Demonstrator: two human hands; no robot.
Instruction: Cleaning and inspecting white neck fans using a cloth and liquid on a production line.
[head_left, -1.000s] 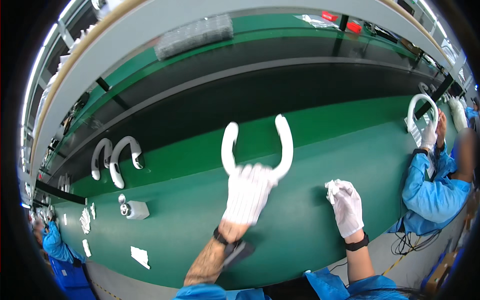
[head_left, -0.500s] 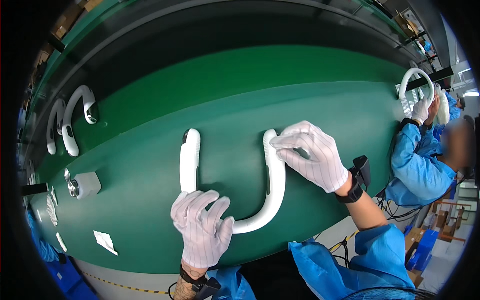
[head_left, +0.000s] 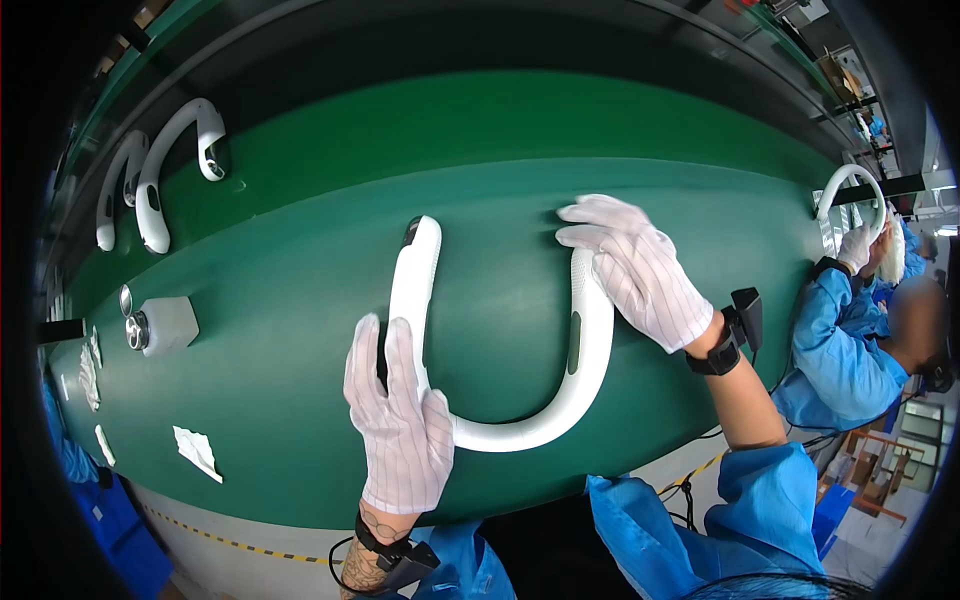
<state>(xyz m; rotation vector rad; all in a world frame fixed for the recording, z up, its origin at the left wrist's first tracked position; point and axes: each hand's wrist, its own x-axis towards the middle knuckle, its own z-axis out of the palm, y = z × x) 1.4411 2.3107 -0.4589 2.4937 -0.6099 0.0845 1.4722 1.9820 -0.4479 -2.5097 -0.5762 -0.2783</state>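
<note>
Fingers of the left hand, gloved in white, lie flat and close together over the left arm of a white U-shaped neckband device, pressing it onto the green conveyor belt, likely to keep it from sliding. The right hand, also gloved, rests its slightly spread fingers on the tip of the device's right arm, steadying that end; neither hand closes around it. The device lies flat, its open end pointing away from the person. Left of the device sits a small grey block with round metal parts; beyond that, two more white neckbands lie on the belt. Far right of the device, a co-worker's gloved hand holds another neckband.
</note>
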